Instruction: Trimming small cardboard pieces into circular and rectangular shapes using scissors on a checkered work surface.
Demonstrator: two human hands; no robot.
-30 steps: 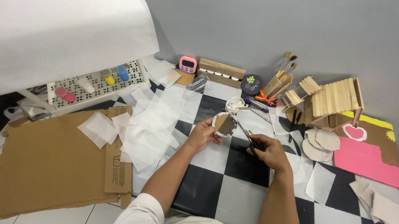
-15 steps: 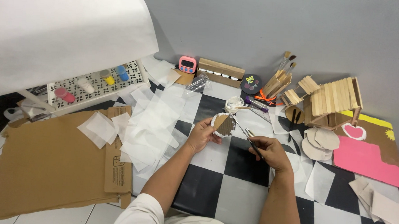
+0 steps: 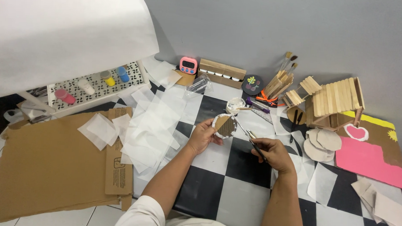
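Checkered black-and-white floor (image 3: 234,190) lies beneath us. Our left hand (image 3: 203,136) pinches a round cardboard disc (image 3: 224,126) with a white edge; just right, our right hand (image 3: 271,153) grips a paintbrush (image 3: 250,139), its tip touching the disc.

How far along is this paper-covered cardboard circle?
Partly done. The cardboard disc in the left hand already has white paper around its rim, but its brown middle is bare. The right hand holds a brush, tip at the disc's edge. Loose white paper sheets lie unused on the floor, and several plain cardboard rounds wait near the stick house.
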